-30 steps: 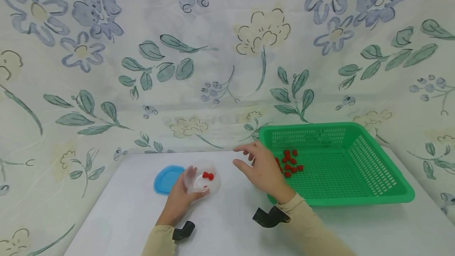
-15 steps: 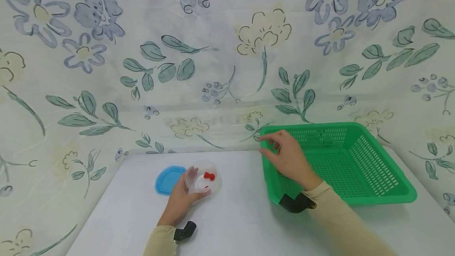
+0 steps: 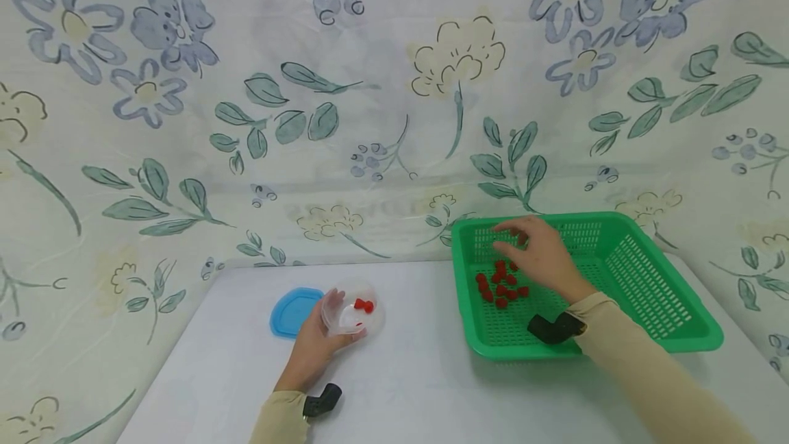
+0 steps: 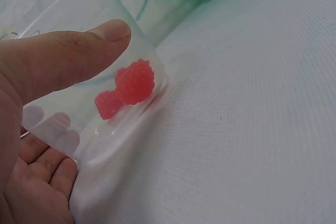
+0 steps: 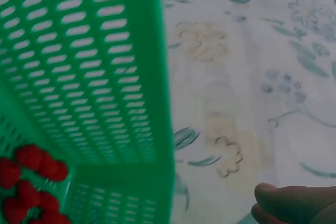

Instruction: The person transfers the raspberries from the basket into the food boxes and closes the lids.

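My left hand (image 3: 313, 342) grips a clear plastic tub (image 3: 372, 324) on the white table. In the left wrist view its thumb lies along the near side and the other fingers show through the far wall. Two red raspberries (image 4: 135, 81) lie inside, and the tub is tipped. Above the left part of the green basket (image 3: 466, 338) is my right hand (image 3: 545, 255), its thumb and fingers apart with nothing between them. Several raspberries (image 3: 501, 286) lie on the basket floor, just below and left of that hand.
A blue lid (image 3: 288, 314) lies on the white table (image 3: 203, 362), behind and left of the tub. A flowered cloth (image 3: 370, 122) hangs behind the table. The basket's slotted walls rise around the raspberries on the right.
My right hand has moved right from between the tub and basket to over the basket, uncovering the raspberries there. My left hand and the tub have stayed in place.
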